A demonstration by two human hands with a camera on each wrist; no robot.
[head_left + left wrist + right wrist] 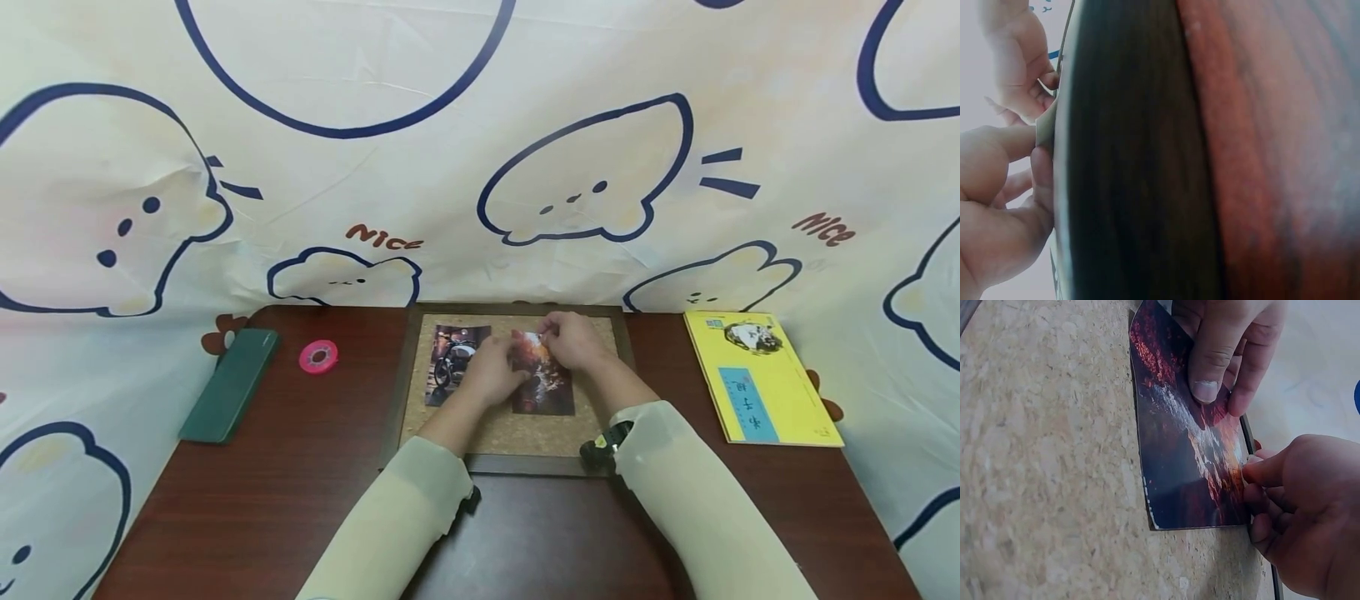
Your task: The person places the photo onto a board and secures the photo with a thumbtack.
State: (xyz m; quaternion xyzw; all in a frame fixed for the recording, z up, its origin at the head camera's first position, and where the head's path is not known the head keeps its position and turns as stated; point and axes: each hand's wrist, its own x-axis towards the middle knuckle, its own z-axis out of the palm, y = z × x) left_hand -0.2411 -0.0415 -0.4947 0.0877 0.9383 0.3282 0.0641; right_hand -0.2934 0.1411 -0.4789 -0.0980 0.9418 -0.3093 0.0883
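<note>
A cork board [517, 433] in a dark wooden frame lies on the brown table. Two photos lie on it, a motorcycle photo [450, 358] at the left and an autumn-coloured photo [546, 387] [1179, 462] beside it. My left hand [491, 373] [1216, 356] presses the autumn photo's left part down with its thumb and a finger. My right hand [573, 340] [1294, 512] is at the photo's top edge, fingers curled, pinching a small pale pin [1251, 460] against that edge. The left wrist view shows mostly the frame [1129, 156], with both hands at its left.
A green case [231, 383] and a pink tape roll [318, 356] lie at the table's left. A yellow booklet [761, 377] lies at the right. A patterned cloth [480, 167] hangs behind the table. Bare table [247, 508] shows in front of the board.
</note>
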